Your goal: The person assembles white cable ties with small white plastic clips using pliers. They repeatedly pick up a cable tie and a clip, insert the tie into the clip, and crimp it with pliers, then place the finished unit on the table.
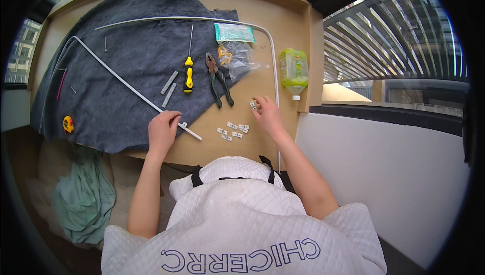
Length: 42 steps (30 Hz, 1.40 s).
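Toward the tabletop's [252,85] front edge, left hand [164,129] pinches the white rail [116,76] close to its near end. That end sticks out past the grey cloth [141,73]; a small white piece sits at the rail by the fingertips, can't tell if it's seated. Right hand [268,116], nearer the right edge, grips a small white clip [252,105] between thumb and fingers. Loose clips [243,128] lie grouped between the hands.

Step in hand looks like putting clips on the rail. Next move probably calls for steadying the rail, lining up the held clip, then pressing it on.

Containers: clear bag [240,63] with yellow pieces [223,54] at one side. Teal-and-clear packet [235,32] just beyond, contents unreadable. Yellow-green bottle [294,70] on its side by the right edge, white cap toward the front, fill level unclear.
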### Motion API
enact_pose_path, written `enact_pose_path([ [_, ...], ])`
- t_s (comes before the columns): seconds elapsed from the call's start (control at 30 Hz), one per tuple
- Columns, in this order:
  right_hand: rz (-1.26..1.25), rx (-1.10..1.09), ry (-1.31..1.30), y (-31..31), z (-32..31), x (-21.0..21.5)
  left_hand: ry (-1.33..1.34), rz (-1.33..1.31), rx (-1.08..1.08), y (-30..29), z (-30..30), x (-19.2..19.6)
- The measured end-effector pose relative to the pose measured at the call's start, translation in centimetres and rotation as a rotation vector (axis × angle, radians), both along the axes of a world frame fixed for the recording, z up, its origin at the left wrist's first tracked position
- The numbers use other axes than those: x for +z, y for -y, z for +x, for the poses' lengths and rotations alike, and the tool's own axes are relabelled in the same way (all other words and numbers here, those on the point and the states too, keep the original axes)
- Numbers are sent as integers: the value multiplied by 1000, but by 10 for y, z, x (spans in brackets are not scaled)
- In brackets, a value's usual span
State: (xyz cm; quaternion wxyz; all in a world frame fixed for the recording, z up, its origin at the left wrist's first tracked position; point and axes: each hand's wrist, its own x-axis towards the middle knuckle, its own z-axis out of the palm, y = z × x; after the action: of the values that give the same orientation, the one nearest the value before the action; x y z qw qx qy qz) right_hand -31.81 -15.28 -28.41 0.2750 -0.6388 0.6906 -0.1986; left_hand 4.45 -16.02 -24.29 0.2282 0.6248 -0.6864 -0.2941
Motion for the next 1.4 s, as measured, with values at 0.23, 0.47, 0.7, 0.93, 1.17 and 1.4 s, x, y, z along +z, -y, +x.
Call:
enact_pose_path([
  [0.23,28,59,-112,13,-5,-40,134,-90,40,34,8,-27],
  [0.47,550,-168,876,18,39,33,-493,257,248,-18,-6,-3],
  [0.7,606,33,1197,26,103,105,-955,385,312,-45,-59,52],
  [0.93,66,151,171,59,90,24,-700,92,227,-39,-40,75],
  [1.17,-97,160,-324,64,117,-13,-628,-146,148,-41,-37,81],
  [1.4,403,-117,655,65,81,10,-1210,409,206,-47,-29,77],
])
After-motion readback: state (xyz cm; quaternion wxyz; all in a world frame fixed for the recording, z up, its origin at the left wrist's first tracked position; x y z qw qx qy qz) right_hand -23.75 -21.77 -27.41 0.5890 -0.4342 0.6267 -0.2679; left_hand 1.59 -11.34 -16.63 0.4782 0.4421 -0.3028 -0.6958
